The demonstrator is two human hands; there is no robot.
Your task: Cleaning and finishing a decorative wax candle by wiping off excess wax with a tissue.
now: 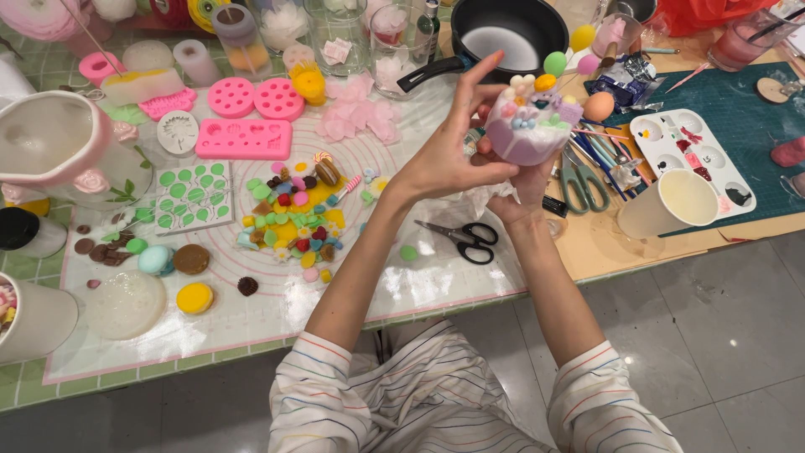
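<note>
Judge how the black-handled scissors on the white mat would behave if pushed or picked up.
The scissors look stiff, so they should lift in one piece. Their blades lie open, so they may swing shut when lifted. They lie flat on the smooth mat, so a push would probably slide them, not roll them.

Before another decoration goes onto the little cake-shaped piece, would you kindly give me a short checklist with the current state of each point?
1. Decorated cake piece supported: ok, the right hand cups it from below, above the table.
2. Left hand free to place: ok, its fingertips sit at the piece's side and nothing shows in them.
3. Toppings seated: cannot tell, the coloured balls on top look upright but their bond is not visible.
4. Loose decorations within reach: ok, a pile lies on the white mat by the left forearm.
5. Black scissors out of the way: ok, they lie flat on the mat below the hands.
</note>
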